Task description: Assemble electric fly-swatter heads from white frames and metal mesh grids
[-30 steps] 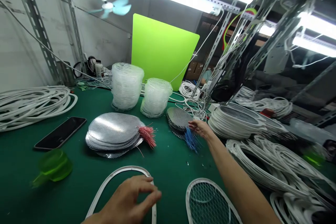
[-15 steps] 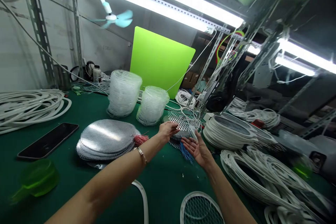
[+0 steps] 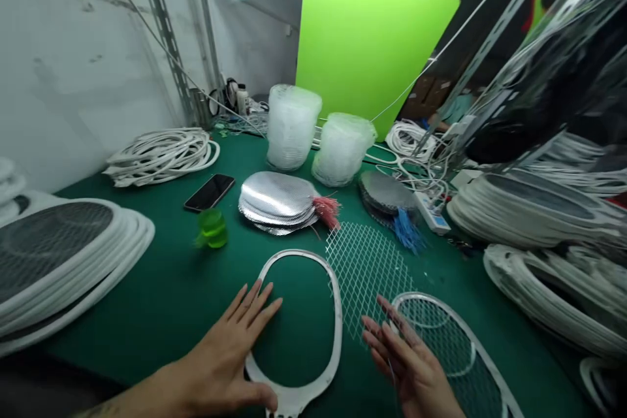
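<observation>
The left hand (image 3: 223, 353) is spread open on a white oval frame (image 3: 337, 326), gripping nothing. The right hand (image 3: 406, 359) is open and empty above a meshed frame (image 3: 453, 346). A loose mesh sheet (image 3: 367, 274) lies between them on the tabletop (image 3: 147, 294).

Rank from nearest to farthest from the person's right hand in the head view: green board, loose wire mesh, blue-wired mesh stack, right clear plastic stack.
1. Loose wire mesh: on the table, just left of the right hand.
2. Blue-wired mesh stack: farther back on the table.
3. Right clear plastic stack: behind that stack, slightly left.
4. Green board: at the back, beyond the table.
</observation>
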`<state>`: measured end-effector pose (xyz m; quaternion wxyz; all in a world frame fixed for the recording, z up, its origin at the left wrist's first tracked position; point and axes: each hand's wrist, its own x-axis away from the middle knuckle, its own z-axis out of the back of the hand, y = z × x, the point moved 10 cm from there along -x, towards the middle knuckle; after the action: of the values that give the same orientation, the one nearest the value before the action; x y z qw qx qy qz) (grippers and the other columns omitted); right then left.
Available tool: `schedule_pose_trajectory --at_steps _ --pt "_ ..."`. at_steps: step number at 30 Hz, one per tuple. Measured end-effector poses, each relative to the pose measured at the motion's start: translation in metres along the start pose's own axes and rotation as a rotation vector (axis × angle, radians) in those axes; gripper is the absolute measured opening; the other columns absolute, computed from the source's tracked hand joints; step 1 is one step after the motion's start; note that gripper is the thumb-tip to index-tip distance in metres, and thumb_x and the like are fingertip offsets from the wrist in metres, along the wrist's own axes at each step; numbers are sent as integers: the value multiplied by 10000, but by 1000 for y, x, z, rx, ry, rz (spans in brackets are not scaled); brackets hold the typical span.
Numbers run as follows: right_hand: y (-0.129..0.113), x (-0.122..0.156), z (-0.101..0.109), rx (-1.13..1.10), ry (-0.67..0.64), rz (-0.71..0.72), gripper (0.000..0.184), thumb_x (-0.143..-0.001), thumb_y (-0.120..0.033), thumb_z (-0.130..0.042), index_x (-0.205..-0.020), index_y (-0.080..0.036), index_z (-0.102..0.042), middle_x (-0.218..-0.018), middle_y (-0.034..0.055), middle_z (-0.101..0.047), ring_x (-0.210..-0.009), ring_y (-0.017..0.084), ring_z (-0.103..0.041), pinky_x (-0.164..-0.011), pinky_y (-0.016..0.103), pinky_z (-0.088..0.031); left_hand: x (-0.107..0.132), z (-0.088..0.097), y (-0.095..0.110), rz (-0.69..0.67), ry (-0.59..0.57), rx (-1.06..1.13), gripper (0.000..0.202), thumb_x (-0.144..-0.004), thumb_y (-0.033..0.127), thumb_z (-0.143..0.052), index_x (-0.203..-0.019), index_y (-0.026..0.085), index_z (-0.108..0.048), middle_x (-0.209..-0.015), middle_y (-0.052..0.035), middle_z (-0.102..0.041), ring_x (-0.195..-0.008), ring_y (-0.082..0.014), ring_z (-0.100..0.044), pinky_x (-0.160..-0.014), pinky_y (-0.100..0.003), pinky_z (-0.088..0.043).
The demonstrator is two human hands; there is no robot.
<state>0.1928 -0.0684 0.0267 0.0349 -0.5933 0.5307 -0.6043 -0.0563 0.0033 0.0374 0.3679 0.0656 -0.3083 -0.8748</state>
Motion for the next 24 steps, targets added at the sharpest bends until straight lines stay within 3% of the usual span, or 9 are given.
schedule_pose_trajectory --at_steps 3,7,11,16,20,24 --pt "33 8 -8 22 -23 -18 1009 -592 -356 -885 -1446 -280 -355 -1043 66 -740 -966 238 -697 -749 265 -586 20 -21 -1 -26 38 -152 1084 -737 777 -548 -1548 263 -46 -1605 -90 -30 -1447 -417 -74 -1143 -622 -176" --pt "55 9 -20 45 -48 -13 1020 -582 -359 -886 -1445 -239 -355 -968 64 -752 -893 234 -716 -754 284 -582 3 -25 10 -38 87 -160 1103 -735 808 -506 -1551 230 -40 -1605 -92 -39 -1453 -401 -72 -1155 -597 -189" --pt "66 12 -18 50 -22 -50 1012 -567 -349 -888 -1434 -240 -376 -912 42 -757 -882 232 -717 -749 278 -579 1 3 12 -18 192 -38 1025 -759 745 -563 -1544 233 -147 -1596 -86 -163 -1457 -362 -137 -1170 -574 -196" --pt "83 14 -40 66 -25 -104 1019 -583 -422 -872 -1447 -233 -365 -924 59 -755 -947 245 -700 -752 278 -576 36 58 -22 201 565 265 459 -937 499 -481 -1353 306 -472 -1503 -16 -405 -1406 -293 -330 -1101 -475 -392" --pt "93 12 -65 14 -58 -130 1121 -504 -420 -908 -1449 -205 -346 -934 77 -754 -942 265 -700 -792 313 -578 44 65 -28 186 637 351 351 -932 443 -510 -1249 295 -537 -1444 -20 -479 -1363 -291 -402 -1066 -452 -434" --pt "98 6 -68 -13 -32 -115 1127 -454 -410 -923 -1414 -192 -375 -915 78 -758 -899 259 -712 -749 296 -586 42 60 -31 181 630 350 262 -934 412 -519 -1153 282 -579 -1380 -21 -539 -1347 -267 -424 -1067 -443 -434"
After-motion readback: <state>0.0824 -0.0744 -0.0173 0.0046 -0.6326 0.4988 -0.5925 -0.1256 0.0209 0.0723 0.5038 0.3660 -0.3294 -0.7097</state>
